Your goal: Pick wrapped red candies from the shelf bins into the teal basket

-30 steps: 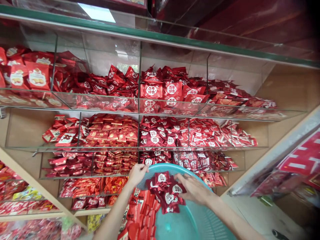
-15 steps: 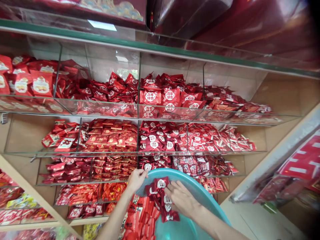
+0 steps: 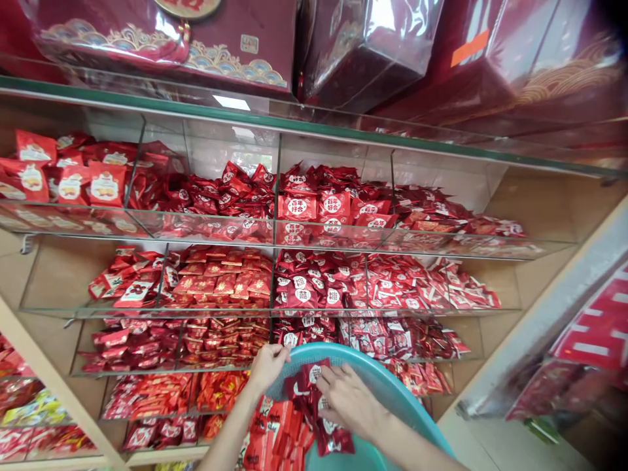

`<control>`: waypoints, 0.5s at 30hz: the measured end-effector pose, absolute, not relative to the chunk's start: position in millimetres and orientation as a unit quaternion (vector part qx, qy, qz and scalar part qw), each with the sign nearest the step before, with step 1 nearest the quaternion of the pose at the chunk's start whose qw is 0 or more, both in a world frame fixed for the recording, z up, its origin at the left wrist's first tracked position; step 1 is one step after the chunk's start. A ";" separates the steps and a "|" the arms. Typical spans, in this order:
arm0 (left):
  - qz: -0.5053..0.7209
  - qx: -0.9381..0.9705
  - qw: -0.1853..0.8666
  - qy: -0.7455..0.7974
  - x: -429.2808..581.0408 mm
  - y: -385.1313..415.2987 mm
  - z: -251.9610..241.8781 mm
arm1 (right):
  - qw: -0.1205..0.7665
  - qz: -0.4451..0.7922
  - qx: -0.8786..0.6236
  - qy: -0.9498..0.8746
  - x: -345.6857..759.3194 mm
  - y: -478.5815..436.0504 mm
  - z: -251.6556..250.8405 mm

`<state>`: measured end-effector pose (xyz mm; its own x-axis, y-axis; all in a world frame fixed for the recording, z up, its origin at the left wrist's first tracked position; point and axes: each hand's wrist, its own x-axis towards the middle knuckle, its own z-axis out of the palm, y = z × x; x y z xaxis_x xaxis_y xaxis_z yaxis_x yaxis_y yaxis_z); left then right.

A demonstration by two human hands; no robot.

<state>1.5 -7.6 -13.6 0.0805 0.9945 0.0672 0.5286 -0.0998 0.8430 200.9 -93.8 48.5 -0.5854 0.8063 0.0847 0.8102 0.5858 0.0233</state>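
Note:
My left hand (image 3: 269,366) is closed on the far-left rim of a turquoise plastic basin (image 3: 417,399) with a perforated wall. Inside the basin, my right hand (image 3: 350,400) has bent fingers and a thumb closed round small dark red candy packets (image 3: 334,439) with white oval labels; how many it holds is partly hidden. Brighter red packets (image 3: 272,432) with black characters lie in a heap at the basin's left side, below my left hand.
Glass shelves rise behind the basin, divided into bins of red packets (image 3: 297,206). Large maroon boxes (image 3: 147,46) stand on the top shelf. A glass divider (image 3: 277,176) splits the upper bins. Wooden shelf posts flank both sides; red bags (image 3: 596,333) hang at right.
The view has tilted upward, showing more of the maroon boxes. My right hand's fingers have moved further over the dark red packets. My left hand keeps its hold on the rim.

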 end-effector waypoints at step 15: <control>0.339 0.655 0.329 0.591 0.3 -4.7 -19.5 | 0.239 0.069 -0.647 -0.721 187.6 6.5 148.2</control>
<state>0.3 -4.7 -19.5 0.0728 0.9958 0.0551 0.5507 -0.0862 0.8302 187.6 6.5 148.2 -0.0481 0.9656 0.2555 0.8993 0.1531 -0.4096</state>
